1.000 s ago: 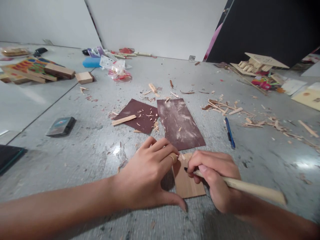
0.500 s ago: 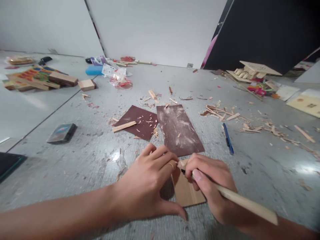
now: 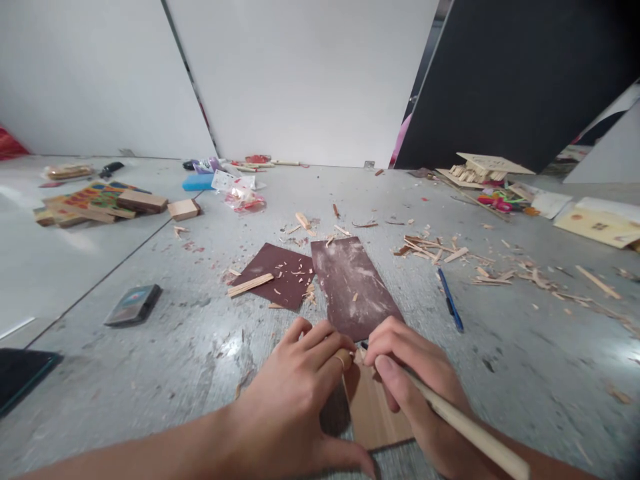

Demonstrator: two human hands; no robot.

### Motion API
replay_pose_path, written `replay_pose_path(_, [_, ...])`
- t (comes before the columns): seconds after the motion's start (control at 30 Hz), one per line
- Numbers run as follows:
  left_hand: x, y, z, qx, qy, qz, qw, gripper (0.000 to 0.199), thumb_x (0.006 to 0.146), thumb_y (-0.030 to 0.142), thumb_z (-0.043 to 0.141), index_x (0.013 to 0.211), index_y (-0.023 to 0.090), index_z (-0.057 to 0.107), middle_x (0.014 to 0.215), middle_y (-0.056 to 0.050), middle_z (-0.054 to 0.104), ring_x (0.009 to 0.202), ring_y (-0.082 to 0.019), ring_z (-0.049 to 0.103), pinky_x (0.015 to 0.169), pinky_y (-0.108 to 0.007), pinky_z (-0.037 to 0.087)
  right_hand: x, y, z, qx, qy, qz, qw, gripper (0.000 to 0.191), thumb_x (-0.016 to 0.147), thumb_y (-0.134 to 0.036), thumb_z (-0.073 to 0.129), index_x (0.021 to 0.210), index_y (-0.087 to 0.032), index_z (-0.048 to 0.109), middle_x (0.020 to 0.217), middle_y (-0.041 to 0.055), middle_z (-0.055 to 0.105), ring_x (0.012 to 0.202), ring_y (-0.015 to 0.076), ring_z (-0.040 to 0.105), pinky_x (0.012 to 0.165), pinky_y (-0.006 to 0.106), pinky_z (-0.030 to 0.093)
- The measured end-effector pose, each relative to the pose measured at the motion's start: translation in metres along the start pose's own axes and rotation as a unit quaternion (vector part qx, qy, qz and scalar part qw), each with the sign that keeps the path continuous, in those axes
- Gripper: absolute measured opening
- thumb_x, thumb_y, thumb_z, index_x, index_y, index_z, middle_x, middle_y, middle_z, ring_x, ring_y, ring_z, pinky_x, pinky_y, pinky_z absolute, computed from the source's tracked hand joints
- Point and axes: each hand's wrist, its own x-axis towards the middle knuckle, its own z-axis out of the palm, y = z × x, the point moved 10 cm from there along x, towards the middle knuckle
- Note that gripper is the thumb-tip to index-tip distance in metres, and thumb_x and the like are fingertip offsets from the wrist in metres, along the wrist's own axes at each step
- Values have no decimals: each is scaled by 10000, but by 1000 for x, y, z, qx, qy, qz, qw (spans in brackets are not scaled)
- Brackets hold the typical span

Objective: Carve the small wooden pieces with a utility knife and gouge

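Observation:
A small flat wooden board [image 3: 376, 413] lies on the grey surface close to me. My left hand [image 3: 310, 383] holds it down along its left side, fingers bent at its far end and thumb stretched toward the near edge. A gold-coloured ring is on one finger. My right hand [image 3: 413, 370] grips a carving tool with a long pale wooden handle [image 3: 467, 423], its dark tip at the board's far end by my left fingertips. My fingers partly hide the tip and that end of the board. Just beyond lie two brown sandpaper sheets [image 3: 353, 287], dusty and strewn with chips.
Wood shavings [image 3: 433, 248] are scattered to the right, near a blue pen [image 3: 451, 300]. At left are a small flat box [image 3: 133, 305] and a dark flat object [image 3: 25, 377]. Wood blocks [image 3: 143, 201], plastic packets [image 3: 243, 199] and a stick-built model [image 3: 480, 172] stand farther back, before white panels.
My view has tilted up, so everything sits lower in the picture. The carving tool's tip has shifted slightly toward the board's far edge. My left hand keeps its place on the board.

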Motion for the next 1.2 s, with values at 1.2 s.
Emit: replay_pose_path(1.2, [-1,3,4,56,-6,24,998,611,819,777,632,940,180,583,887,-32,638,767,-217,552,756,-388,315,-2,10,3,-28,-11,35,999,177,1054,-260,430,949,-229,568,868,-9,530,751,132,542,686,300,412])
